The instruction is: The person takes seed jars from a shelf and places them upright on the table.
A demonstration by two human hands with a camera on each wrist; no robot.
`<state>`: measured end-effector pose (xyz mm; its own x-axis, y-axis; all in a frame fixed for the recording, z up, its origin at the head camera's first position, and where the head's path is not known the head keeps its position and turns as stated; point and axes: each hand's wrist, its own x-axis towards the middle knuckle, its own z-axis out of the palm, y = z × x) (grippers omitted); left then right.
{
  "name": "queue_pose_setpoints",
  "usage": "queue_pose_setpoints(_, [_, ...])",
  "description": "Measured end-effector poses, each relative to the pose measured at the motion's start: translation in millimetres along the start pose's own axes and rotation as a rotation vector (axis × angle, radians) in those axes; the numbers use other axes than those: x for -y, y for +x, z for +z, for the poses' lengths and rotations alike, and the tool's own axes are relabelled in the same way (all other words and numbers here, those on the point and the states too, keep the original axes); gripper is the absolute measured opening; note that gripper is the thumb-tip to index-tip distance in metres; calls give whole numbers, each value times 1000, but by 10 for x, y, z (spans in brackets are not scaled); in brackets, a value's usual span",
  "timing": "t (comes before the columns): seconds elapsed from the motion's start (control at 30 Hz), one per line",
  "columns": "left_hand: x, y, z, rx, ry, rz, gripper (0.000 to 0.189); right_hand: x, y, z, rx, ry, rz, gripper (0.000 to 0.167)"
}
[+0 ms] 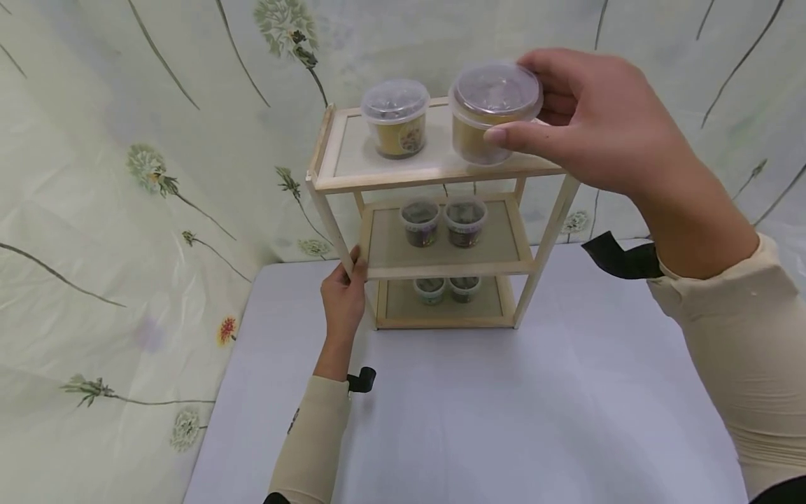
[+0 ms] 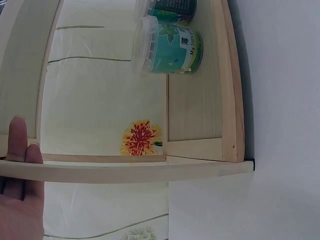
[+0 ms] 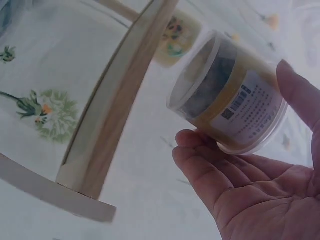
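Yellow shows through the clear wall of the lidded tub (image 1: 467, 136) in your right grip (image 1: 598, 115), your thumb on its near side and fingers behind, spread only to the tub's width. The tub is at the front edge of the rack's top shelf (image 1: 346, 147), toward the right end; it looks raised, but whether its base clears the wood cannot be confirmed. A second tub (image 1: 397, 126) stands upright toward that shelf's left end, apart from the first. Your left grip (image 1: 343, 297) is wrapped about the left front post (image 1: 330, 224), beside the middle shelf (image 1: 390, 245).

Risks noted: easing your thumb could let the smooth plastic slip toward the worktop (image 1: 472, 413). Lowering short could catch the base on the front edge and tip it. A leftward swing could strike the second tub. Pulling the slender post could tilt the rack, sliding the tubs on it.
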<state>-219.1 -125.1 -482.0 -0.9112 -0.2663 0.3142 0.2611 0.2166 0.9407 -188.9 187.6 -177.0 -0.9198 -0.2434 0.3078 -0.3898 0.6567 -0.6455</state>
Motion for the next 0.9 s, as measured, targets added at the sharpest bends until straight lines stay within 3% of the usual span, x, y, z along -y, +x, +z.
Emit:
queue_pose_setpoints(0.47, [28, 6, 5, -3, -8, -4, 33, -59, -683, 109, -57, 27, -110, 79])
queue_pose_setpoints(0.7, [18, 32, 7, -2, -2, 0, 33, -113, -795, 160, -76, 14, -185, 83])
queue_pose_setpoints(0.9, [6, 41, -2, -3, 3, -7, 33, -207, -872, 160, -75, 3, -156, 90])
